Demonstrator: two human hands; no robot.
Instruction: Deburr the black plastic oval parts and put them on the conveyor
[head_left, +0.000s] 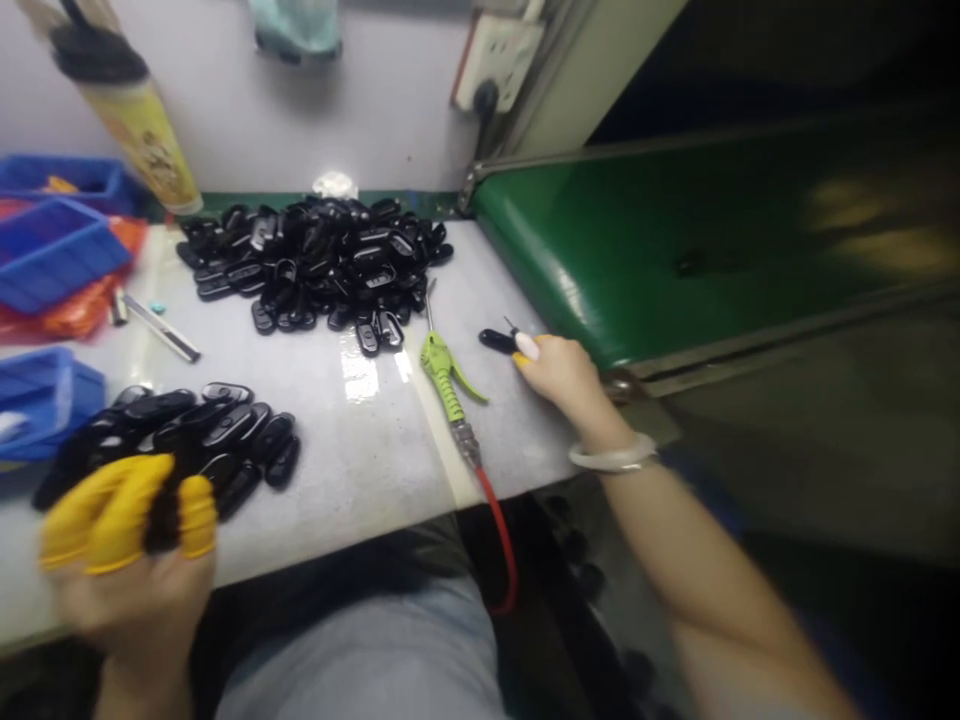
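My left hand (135,560), with yellow finger cots, is closed at the near edge of a small pile of black oval plastic casings (229,425). A dark piece, apparently one of these casings, shows between its thumb and fingers. Stretched out to the right, my right hand (559,372) pinches a black oval casing (496,341) by one end above the table. White and yellow cots cover its fingertips. A thin dark point shows beside that casing; what it belongs to is unclear. Between my hands lies a green air blow gun (444,380) on a red hose (501,540).
A larger heap of black casings (322,260) lies by the wall. Blue bins (56,255), a utility knife (161,328) and a yellow canister (142,140) are at left. A green conveyor belt (675,230) borders the right side; a power socket (499,60) hangs above.
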